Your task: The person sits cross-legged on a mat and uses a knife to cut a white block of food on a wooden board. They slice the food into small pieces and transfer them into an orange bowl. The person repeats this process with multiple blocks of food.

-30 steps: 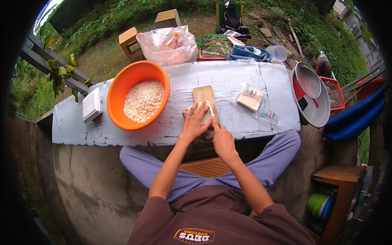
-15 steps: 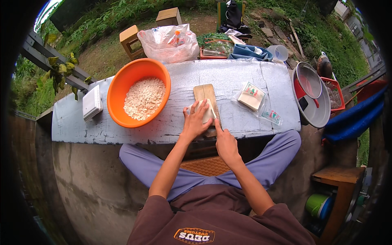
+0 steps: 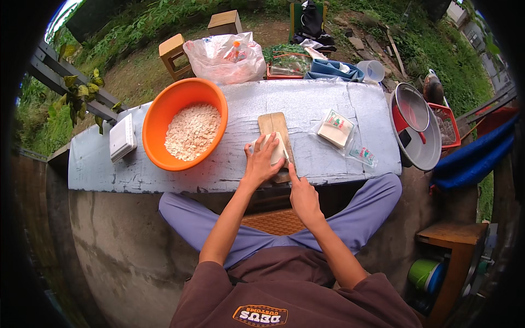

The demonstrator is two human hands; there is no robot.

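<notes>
L hand (image 3: 262, 164) lay spread, pressing white slab (image 3: 280, 148) on board (image 3: 272, 122); R hand (image 3: 304, 198) had grip closed on knife (image 3: 287, 157) by slab's R edge. Clean cut prob. needed firm L pressure, slow strokes.

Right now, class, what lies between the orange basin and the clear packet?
In the head view: a wooden board, with a pale piece under the left hand.

Bare tabletop (image 3: 240, 113) between bowl (image 3: 156, 138) and board (image 3: 272, 122)
</notes>
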